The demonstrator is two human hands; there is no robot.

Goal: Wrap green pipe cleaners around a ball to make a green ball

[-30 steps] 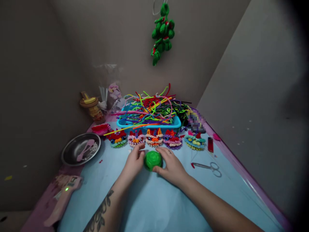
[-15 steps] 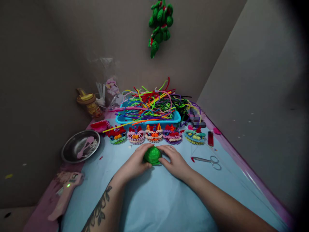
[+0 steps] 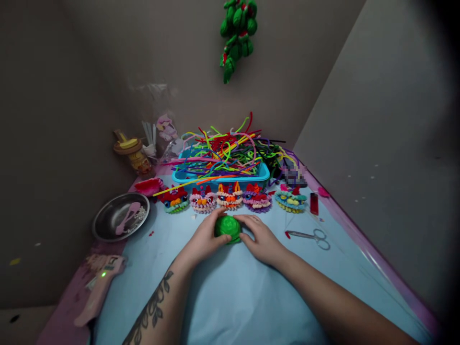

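Between my two hands sits a round, domed green piece (image 3: 228, 228), apparently coiled from fuzzy stems, on the light blue table cover (image 3: 230, 297). My left hand (image 3: 206, 235) curves round its left side, with the thumb at the lower front edge. On the other side, my right hand (image 3: 259, 237) has its fingertips and thumb against the right edge. Just beyond my hands stands a row of several colourful fuzzy lion-head figures (image 3: 230, 197). The underside of the green piece is hidden.
A blue tray (image 3: 220, 180) heaped with pipe cleaners (image 3: 223, 151) stands behind the figures. To the left are a metal bowl (image 3: 104, 218) and a pink glue gun (image 3: 97, 294). Scissors (image 3: 309, 235) and a red lighter (image 3: 314, 204) lie on the right. Green ornaments (image 3: 237, 40) hang above.
My left thumb has moved up onto the front of the green piece. The right hand stays at its side almost unchanged, and the view has shifted slightly.
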